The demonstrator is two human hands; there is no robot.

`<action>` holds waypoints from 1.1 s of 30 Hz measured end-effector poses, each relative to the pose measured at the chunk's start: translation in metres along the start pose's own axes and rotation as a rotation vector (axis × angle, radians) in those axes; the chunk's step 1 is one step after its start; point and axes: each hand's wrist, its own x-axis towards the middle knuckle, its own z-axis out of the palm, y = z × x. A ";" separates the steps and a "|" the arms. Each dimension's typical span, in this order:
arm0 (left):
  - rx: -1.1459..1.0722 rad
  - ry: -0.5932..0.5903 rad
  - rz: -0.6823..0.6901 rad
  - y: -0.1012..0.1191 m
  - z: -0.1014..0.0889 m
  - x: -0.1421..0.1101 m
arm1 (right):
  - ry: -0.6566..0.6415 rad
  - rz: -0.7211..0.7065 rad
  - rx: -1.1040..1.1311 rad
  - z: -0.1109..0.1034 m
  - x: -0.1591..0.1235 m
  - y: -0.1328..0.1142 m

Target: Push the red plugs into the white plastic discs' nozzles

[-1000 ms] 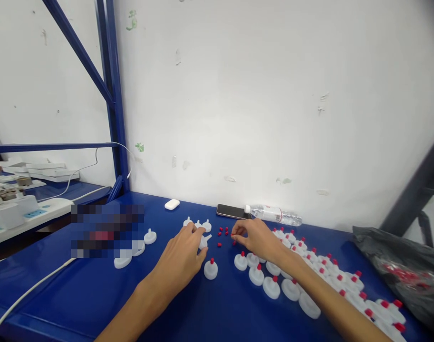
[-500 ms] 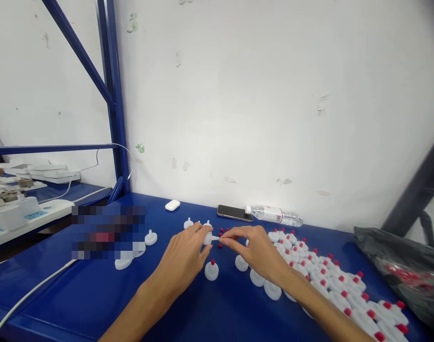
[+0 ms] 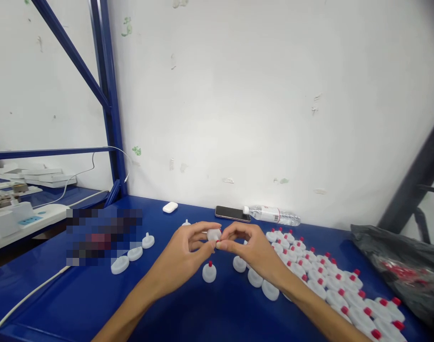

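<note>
Mostly, the fingers get in the way of the white piece point(image 3: 214, 233): just its round part and a bit of its thin spout show between the two hands. The small red cap point(image 3: 217, 241) is only a red speck by the spout, so I can't tell how far on it sits. The left hand point(image 3: 183, 249) curls around the white piece and pinches it with the thumb and fingers. The right hand point(image 3: 255, 247) pinches the red cap with the tips of its thumb and finger. The white piece is up over the middle of the tabletop point(image 3: 188, 313), tipped so its spout points down toward the right hand.

Behind the left hand, only the top of one more piece point(image 3: 186, 222) peeks out. The right arm covers part of the big bunch of red-topped pieces point(image 3: 320, 273), and the bottom of the view cuts some off. On the left, a patch point(image 3: 102, 237) is all blurry squares. The white piece looks cloudy and round. A finished-looking one point(image 3: 209, 273) stands upright near the hands, wide at the bottom, with red on top.
</note>
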 end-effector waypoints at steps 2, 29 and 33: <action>-0.094 -0.036 -0.035 0.000 -0.003 0.001 | -0.016 0.006 0.061 -0.001 0.000 0.001; -0.180 0.107 -0.163 -0.006 -0.006 0.008 | 0.100 -0.076 -0.186 -0.007 -0.001 -0.002; -0.048 0.179 -0.167 -0.003 -0.001 0.007 | 0.190 -0.072 -0.299 -0.014 0.001 0.001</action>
